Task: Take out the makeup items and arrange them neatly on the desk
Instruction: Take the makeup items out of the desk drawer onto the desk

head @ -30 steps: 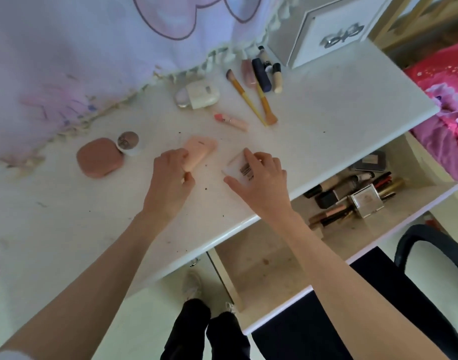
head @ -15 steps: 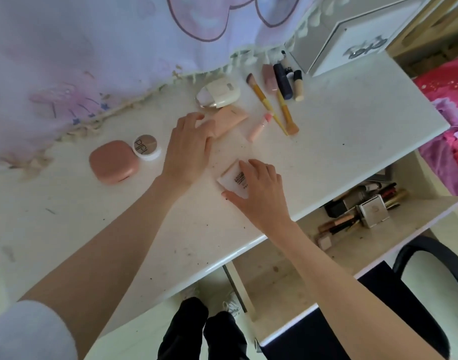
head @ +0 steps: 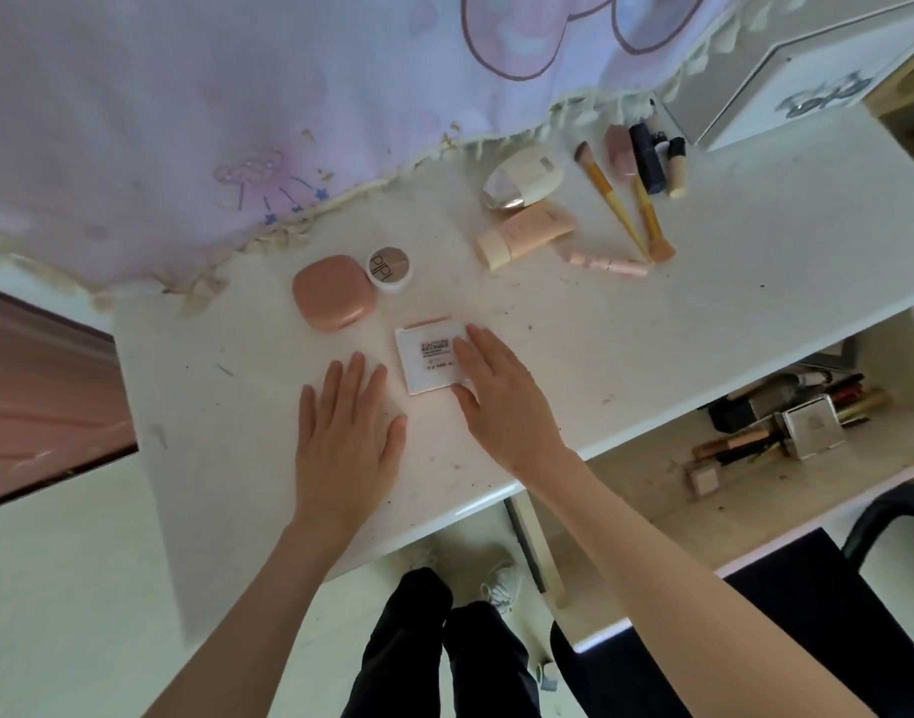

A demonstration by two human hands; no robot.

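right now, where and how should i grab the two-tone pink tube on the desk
Take the pink tube across its rounded middle, coming from above with thumb and fingers on its long sides. It lies flat, cap toward you, with bare desk along its near side; the cream case crowds its far side.

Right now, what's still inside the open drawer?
The drawer holds a silver square case, a small beige cube, a black box and a pile of dark and gold tubes. The desk covers its back part, so anything there is hidden.

Legible markings on the desk items
Round white jar [head: 389,265]: lid lettered "PIPL"; flat white compact [head: 430,361]: black print (too small to read).
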